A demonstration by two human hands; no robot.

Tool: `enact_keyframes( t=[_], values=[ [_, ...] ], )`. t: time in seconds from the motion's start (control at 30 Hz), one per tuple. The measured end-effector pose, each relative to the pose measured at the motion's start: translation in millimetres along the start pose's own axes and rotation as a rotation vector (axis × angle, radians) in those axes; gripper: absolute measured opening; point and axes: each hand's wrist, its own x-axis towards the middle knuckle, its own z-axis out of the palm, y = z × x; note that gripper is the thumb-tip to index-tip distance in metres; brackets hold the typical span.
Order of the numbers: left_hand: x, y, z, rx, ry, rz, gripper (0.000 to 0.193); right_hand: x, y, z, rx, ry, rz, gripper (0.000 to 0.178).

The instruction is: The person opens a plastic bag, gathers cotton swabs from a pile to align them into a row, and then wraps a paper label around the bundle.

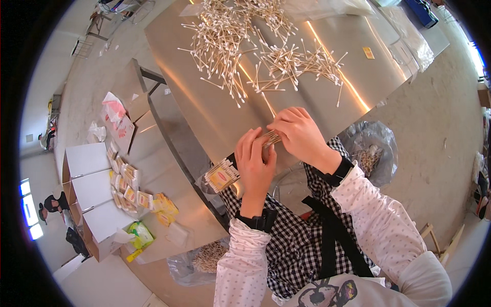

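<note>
Between my hands, just over the near table edge, is a small bundle of cotton swabs (271, 138). My left hand (253, 161) has its fingers closed around one end of it. My right hand (300, 134) pinches the other end, fingertips bent and pressed together. Beside my left hand is a clear packet of cotton swabs (221, 175) with a yellow label; whether it rests on something is hidden. Farther away, a large heap of loose cotton swabs (220, 46) spreads over the metal table (189, 97), with a smaller heap (286, 61) to its right.
A yellow card (368, 52) and clear plastic bags (409, 38) lie at the table's far right. On the left, a lower table holds several swab packets (130, 176), an open carton (102, 215) and a green pack (140, 235). Bags of swabs (376, 153) stand below.
</note>
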Motion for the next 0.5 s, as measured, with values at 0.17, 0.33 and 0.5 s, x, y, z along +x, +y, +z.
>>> enact_keyframes(
  t=[0.17, 0.33, 0.5],
  values=[
    [-1, -4, 0, -0.047, -0.005, -0.028, 0.028, 28, -10, -5, -0.096, -0.009, 0.024, 0.043],
    [0, -3, 6, -0.073, 0.008, -0.04, 0.024, 65, 24, 3, -0.249, -0.052, -0.011, 0.06],
    [0, -4, 3, -0.072, 0.01, -0.046, 0.022, 105, 54, -17, -0.359, -0.397, -0.095, 0.069]
  ],
)
